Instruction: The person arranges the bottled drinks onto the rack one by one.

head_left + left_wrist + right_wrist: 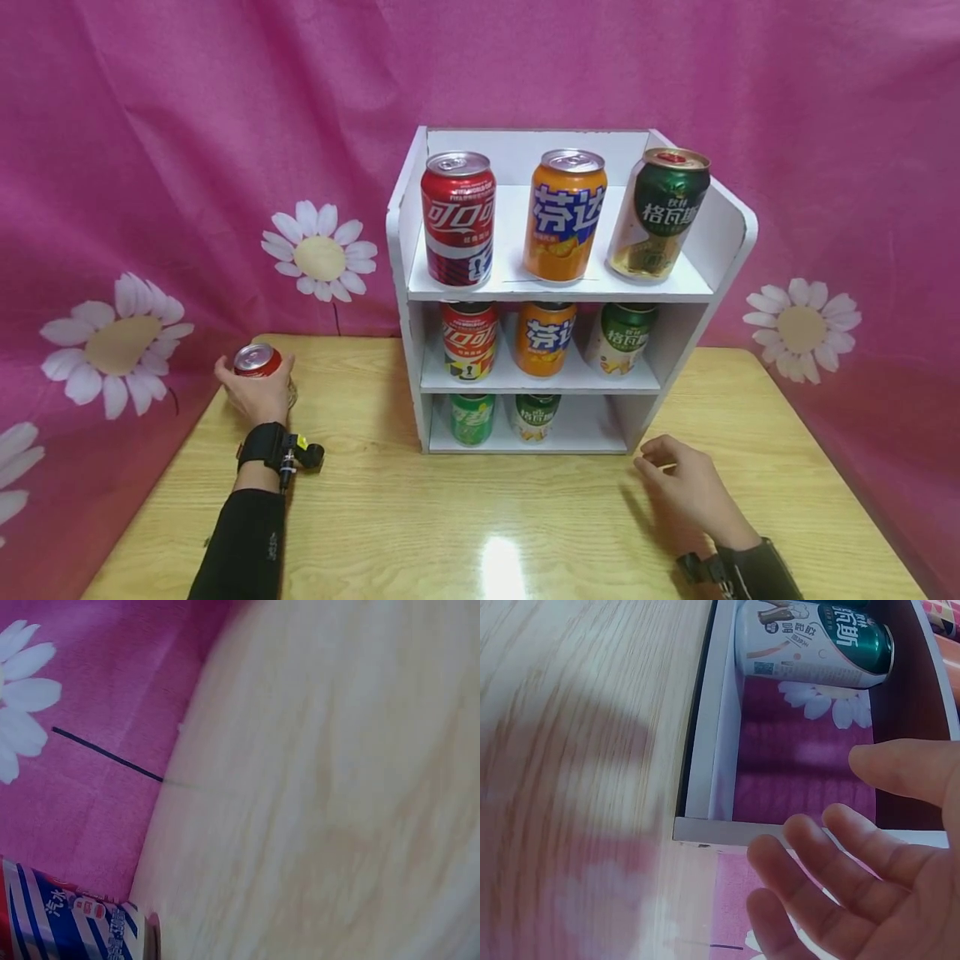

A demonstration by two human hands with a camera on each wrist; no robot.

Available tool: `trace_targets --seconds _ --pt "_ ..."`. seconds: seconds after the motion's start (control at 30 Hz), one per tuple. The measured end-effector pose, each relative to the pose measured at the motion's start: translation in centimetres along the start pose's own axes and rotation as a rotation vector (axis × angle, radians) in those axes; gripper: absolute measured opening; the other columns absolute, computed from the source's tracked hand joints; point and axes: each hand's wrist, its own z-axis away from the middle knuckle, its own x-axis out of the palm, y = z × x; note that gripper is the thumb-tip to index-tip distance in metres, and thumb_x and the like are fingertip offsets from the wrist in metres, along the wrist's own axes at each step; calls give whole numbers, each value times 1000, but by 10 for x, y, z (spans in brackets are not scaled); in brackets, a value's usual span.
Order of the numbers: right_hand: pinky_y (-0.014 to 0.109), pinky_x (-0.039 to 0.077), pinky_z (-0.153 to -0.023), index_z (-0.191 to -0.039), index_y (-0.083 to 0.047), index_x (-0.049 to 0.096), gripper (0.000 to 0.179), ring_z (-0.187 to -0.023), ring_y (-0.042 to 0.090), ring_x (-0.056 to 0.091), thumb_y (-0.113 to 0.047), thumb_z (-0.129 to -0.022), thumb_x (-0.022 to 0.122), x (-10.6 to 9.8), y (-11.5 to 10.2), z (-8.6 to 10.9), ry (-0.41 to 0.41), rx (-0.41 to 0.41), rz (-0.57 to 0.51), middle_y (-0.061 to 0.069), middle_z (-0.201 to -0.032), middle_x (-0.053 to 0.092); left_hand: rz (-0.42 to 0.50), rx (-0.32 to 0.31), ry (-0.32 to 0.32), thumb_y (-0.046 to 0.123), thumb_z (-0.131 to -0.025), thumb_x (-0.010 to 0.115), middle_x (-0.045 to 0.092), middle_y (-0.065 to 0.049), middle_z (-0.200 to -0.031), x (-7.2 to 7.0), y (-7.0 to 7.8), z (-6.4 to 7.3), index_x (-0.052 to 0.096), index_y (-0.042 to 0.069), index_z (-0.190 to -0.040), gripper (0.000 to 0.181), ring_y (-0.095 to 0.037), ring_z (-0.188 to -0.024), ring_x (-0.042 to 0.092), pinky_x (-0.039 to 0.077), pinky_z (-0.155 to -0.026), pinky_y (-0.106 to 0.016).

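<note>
At the far left of the table, my left hand (258,396) grips a red soda can (257,360), thumb and fingers on either side of it. The can stands upright with its silver lid up. Its side shows blue and white stripes in the left wrist view, where that can (67,915) fills the lower left corner. My right hand (690,487) hovers by the lower right corner of the white shelf (525,454), fingers loosely bent and apart. Nothing is between the right thumb (900,769) and the fingers.
On the top tier stand a red cola can (459,221), an orange soda can (564,218) and a green-and-gold can (660,215). The middle tier repeats these kinds. The bottom tier holds a green can (472,418) and a green-and-white can (536,417). Pink cloth hangs behind.
</note>
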Motion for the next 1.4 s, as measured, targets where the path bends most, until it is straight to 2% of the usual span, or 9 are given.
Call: trace_targets --seconds 0.17,0.3,0.47,0.77,0.97,1.2,1.4 --pt "37 52 -72 -97 -5 64 14 -84 22 64 -15 -88 67 -1 -3 1 9 -4 -10 2 -86 67 -43 1 -8 46 -68 80 44 -13 -140 -4 -1 2 29 12 -142 97 -29 -127 41 32 -105 -41" --pt "37 53 -72 -97 -5 64 14 -83 22 64 -16 -88 67 -2 -4 3 11 -5 -12 3 -87 67 -77 -8 -59 51 -68 78 45 -13 -138 -9 -1 10 30 10 -142 98 -31 -127 41 32 -104 -44" --pt "38 53 -73 -97 -5 64 13 -84 23 64 -15 -88 67 -3 -4 2 3 -7 -14 3 -87 67 -118 12 -111 49 -69 78 47 -18 -134 -12 -4 23 30 8 -141 96 -37 -123 43 34 -100 -51" --pt "39 52 -75 -96 -4 63 13 -84 21 63 -13 -88 67 -3 -5 1 9 -11 -26 2 -86 66 -90 125 -195 36 -70 82 51 -24 -127 -15 -4 44 38 0 -135 86 -40 -118 45 37 -97 -52" --pt "38 52 -75 -98 -2 64 14 -84 19 61 -12 -88 67 -2 -5 2 6 -12 -29 2 -86 66 -93 154 -267 35 -72 81 50 -24 -127 -15 -4 54 38 -2 -134 84 -38 -117 47 39 -97 -52" --pt "37 52 -72 -95 -6 64 12 -83 20 63 -15 -88 68 -1 -2 2 16 -20 -13 0 -84 66 -53 223 -329 31 -73 81 53 -23 -122 -11 8 61 41 -4 -129 78 -35 -111 51 42 -92 -50" --pt "36 53 -71 -95 -6 63 12 -83 21 64 -15 -88 67 0 -1 1 3 -14 -7 0 -83 66 -31 294 -375 31 -73 81 55 -21 -119 -18 33 71 44 -4 -127 74 -34 -109 53 44 -90 -50"
